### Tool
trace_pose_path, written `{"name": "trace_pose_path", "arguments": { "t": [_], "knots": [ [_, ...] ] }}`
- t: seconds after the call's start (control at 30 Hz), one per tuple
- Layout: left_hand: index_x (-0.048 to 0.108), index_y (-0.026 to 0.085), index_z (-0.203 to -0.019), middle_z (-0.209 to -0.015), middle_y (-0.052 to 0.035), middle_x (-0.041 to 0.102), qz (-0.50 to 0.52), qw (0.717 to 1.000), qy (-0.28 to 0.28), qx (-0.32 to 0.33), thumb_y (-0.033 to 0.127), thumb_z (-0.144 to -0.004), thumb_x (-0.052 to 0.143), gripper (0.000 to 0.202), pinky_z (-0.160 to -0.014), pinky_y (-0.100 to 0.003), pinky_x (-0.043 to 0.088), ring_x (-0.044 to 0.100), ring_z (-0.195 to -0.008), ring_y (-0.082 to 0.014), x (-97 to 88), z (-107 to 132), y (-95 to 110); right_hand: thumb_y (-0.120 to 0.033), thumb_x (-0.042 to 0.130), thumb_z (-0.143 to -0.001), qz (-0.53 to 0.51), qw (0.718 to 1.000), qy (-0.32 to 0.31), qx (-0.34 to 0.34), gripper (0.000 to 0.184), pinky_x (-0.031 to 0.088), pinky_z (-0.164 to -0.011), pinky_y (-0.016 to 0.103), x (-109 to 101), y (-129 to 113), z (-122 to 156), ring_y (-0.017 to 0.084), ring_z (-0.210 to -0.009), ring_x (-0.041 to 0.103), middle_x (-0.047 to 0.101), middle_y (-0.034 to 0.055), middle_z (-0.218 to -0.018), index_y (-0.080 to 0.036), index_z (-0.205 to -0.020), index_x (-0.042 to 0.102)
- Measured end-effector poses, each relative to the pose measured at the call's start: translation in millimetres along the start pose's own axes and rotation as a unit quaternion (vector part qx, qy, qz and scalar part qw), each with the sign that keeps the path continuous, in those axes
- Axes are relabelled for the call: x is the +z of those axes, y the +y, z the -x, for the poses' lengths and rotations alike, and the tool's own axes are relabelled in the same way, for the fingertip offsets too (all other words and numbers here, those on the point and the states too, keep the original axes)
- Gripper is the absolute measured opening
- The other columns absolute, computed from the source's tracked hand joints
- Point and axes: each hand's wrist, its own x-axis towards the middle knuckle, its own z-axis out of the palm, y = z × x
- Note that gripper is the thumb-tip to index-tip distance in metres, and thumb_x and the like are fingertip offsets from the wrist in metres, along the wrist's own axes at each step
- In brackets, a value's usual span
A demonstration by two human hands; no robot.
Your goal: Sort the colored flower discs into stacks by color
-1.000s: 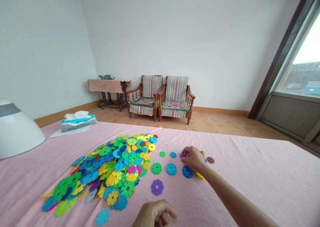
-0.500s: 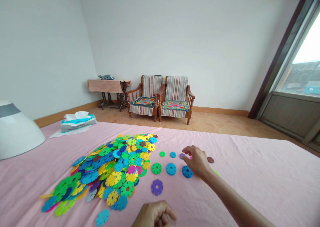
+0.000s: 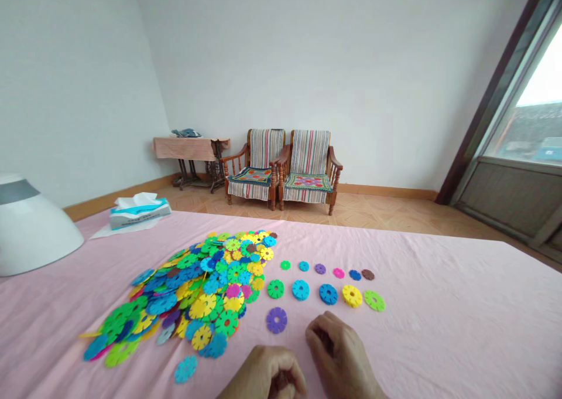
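My left hand (image 3: pixel 268 375) rests at the table's front edge with its fingers curled in, nothing visible in them. Beside it on the right, my right hand (image 3: pixel 340 355) is also loosely closed, its knuckles up and no piece showing. Just beyond the hands lies a purple notched plastic disc (image 3: pixel 276 320). Farther back is a row of larger discs, among them a blue disc (image 3: pixel 328 294), a yellow disc (image 3: pixel 352 296) and a lime disc (image 3: pixel 374 300). Behind it runs a row of small discs, with a pink one (image 3: pixel 338 273) and a brown one (image 3: pixel 367 275).
A big heap of mixed notched discs (image 3: pixel 204 305) covers the left-centre, with a light-blue disc (image 3: pixel 185 369) apart in front. A tissue box (image 3: pixel 139 213) and a white rounded object (image 3: pixel 35 235) stand at left on the pink cloth (image 3: pixel 461 317). Two chairs (image 3: pixel 309 164) stand beyond.
My right hand has drawn back from the small-disc row to beside my left hand, and its fingers have curled in. The discs it covered now show. My left hand stays near the front edge.
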Motion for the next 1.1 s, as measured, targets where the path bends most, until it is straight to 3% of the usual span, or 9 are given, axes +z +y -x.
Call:
{"name": "trace_pose_path", "arguments": {
  "t": [0.1, 0.23, 0.37, 0.47, 0.7, 0.83, 0.93, 1.03, 1.1],
  "knots": [
    [0.071, 0.016, -0.081, -0.070, 0.0016, 0.064, -0.068, 0.997, 0.026, 0.023, 0.007, -0.066, 0.048, 0.029, -0.058, -0.018, 0.039, 0.055, -0.064, -0.0110, -14.5, 3, 5, -0.019, 0.047, -0.084, -0.011, 1.000, -0.012, 0.005, 0.019, 0.035, -0.055, 0.022, -2, -1, 0, 0.013, -0.061, 0.053, 0.057, -0.0001, -0.067, -0.020, -0.068, 0.056],
    [0.064, 0.019, -0.077, -0.073, 0.0030, 0.061, -0.167, 0.980, 0.085, 0.065, 0.008, -0.066, 0.046, 0.024, -0.058, -0.019, 0.036, 0.053, -0.065, -0.0117, -51.1, 9, 6, -0.021, 0.045, -0.086, -0.017, 1.000, -0.023, 0.006, 0.020, 0.035, -0.056, 0.022, -5, -2, 1, 0.013, -0.061, 0.053, 0.057, 0.0004, -0.068, -0.020, -0.070, 0.056],
    [0.055, 0.021, -0.073, -0.078, 0.0018, 0.058, -0.300, 0.945, 0.122, 0.044, 0.008, -0.065, 0.045, 0.019, -0.062, -0.023, 0.034, 0.053, -0.072, -0.0160, -90.1, 21, -6, -0.021, 0.045, -0.086, -0.022, 1.000, -0.011, 0.003, 0.020, 0.034, -0.055, 0.022, -4, -3, 2, 0.013, -0.061, 0.053, 0.056, 0.0003, -0.068, -0.020, -0.068, 0.055],
    [0.052, 0.023, -0.077, -0.086, 0.0015, 0.058, -0.338, 0.935, 0.108, 0.024, 0.006, -0.056, 0.047, 0.027, -0.067, -0.024, 0.034, 0.053, -0.080, -0.0185, -104.4, 28, -14, -0.021, 0.046, -0.085, -0.020, 1.000, -0.003, 0.001, 0.020, 0.034, -0.054, 0.022, -3, -3, 1, 0.013, -0.060, 0.052, 0.056, 0.0000, -0.066, -0.020, -0.068, 0.055],
    [0.043, 0.022, -0.071, -0.081, 0.0016, 0.056, -0.387, 0.918, 0.081, -0.019, 0.004, -0.053, 0.043, 0.025, -0.063, -0.026, 0.029, 0.052, -0.077, -0.0191, -102.1, 27, -15, -0.021, 0.045, -0.086, -0.012, 1.000, -0.026, -0.002, 0.019, 0.035, -0.055, 0.022, -4, -2, 0, 0.013, -0.061, 0.053, 0.057, 0.0007, -0.069, -0.020, -0.070, 0.056],
    [0.046, 0.021, -0.068, -0.073, 0.0031, 0.057, -0.356, 0.932, 0.067, -0.010, 0.005, -0.056, 0.042, 0.021, -0.059, -0.025, 0.027, 0.051, -0.070, -0.0172, -103.3, 27, -11, -0.021, 0.046, -0.086, -0.006, 1.000, -0.027, 0.002, 0.019, 0.034, -0.055, 0.023, -4, -1, 1, 0.013, -0.062, 0.053, 0.057, 0.0008, -0.070, -0.020, -0.071, 0.057],
    [0.050, 0.021, -0.066, -0.065, 0.0043, 0.055, -0.264, 0.962, 0.071, 0.013, 0.008, -0.061, 0.046, 0.014, -0.055, -0.023, 0.029, 0.051, -0.063, -0.0150, -93.6, 20, -7, -0.020, 0.046, -0.086, -0.002, 1.000, -0.023, -0.002, 0.018, 0.035, -0.056, 0.023, -4, -2, 0, 0.013, -0.062, 0.053, 0.057, 0.0007, -0.070, -0.020, -0.072, 0.057],
    [0.052, 0.020, -0.070, -0.066, 0.0039, 0.057, -0.099, 0.989, 0.101, 0.046, 0.013, -0.067, 0.051, 0.007, -0.056, -0.022, 0.038, 0.055, -0.063, -0.0138, -69.2, 5, -7, -0.018, 0.047, -0.086, 0.000, 1.000, -0.015, -0.010, 0.018, 0.035, -0.055, 0.023, -3, -3, 1, 0.013, -0.062, 0.054, 0.057, 0.0007, -0.071, -0.021, -0.071, 0.057],
    [0.050, 0.020, -0.074, -0.062, 0.0047, 0.055, 0.031, 0.994, 0.107, 0.018, 0.020, -0.070, 0.053, 0.005, -0.047, -0.021, 0.038, 0.055, -0.054, -0.0128, -49.7, -7, -10, -0.018, 0.047, -0.085, -0.006, 1.000, -0.010, -0.016, 0.017, 0.035, -0.053, 0.023, -3, -4, 2, 0.012, -0.059, 0.053, 0.056, 0.0003, -0.069, -0.021, -0.071, 0.057]
  ]
}}
